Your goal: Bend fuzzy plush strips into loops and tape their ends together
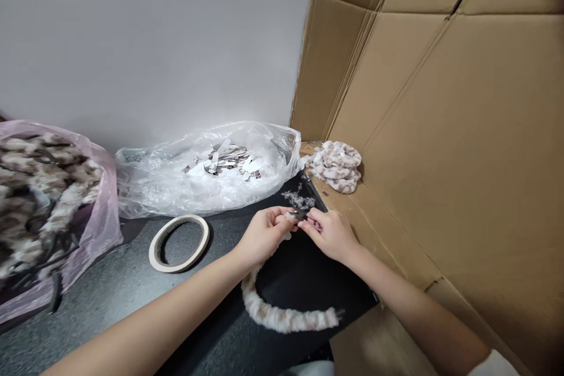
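- Nearest the camera, both forearms run up to the hands; the fluffy strip (282, 316) curves below them on the dark table (110, 299).
- Left hand (263, 234) pinches the strip's upper end, fingers closed on it.
- Right hand (331, 234) meets it from 3 o'clock, fingertips closed on a small metal piece (296, 212) at that same end; its exact shape cannot be told.
- Strip's long axis trails from the fingers toward 6 o'clock, then bends to 4 o'clock.
- Both hands are equally near the strip's end.
- Tape roll (178, 242) lies at 9 o'clock; clear bag of metal pieces (207, 173) at 11; finished fluffy pile (335, 165) at 1.

Pink bag (99, 229) (left side) cropped
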Demonstrator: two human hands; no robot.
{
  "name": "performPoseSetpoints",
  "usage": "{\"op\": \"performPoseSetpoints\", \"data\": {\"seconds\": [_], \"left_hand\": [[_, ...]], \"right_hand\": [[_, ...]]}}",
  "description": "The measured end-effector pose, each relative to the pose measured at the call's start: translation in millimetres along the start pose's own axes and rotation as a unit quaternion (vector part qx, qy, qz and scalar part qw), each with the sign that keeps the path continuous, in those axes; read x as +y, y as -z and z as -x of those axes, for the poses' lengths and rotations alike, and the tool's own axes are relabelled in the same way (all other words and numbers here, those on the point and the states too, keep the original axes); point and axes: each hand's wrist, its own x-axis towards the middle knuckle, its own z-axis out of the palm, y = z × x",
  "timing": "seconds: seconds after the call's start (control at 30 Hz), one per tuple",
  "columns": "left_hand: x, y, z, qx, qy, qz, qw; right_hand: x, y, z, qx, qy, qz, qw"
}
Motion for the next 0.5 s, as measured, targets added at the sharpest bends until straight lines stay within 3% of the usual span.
{"op": "performPoseSetpoints", "data": {"seconds": [0.2,0.5], "left_hand": [[6,-2.2,-9,-0.012,-0.035,-0.094,0.995],[17,-5.0,-18,-0.019,-0.049,-0.186,0.981]], "right_hand": [[2,2,-8,-0.059,-0.008,0.012,0.998],[7,-5,-10,-0.028,-0.041,0.019,0.999]]}}
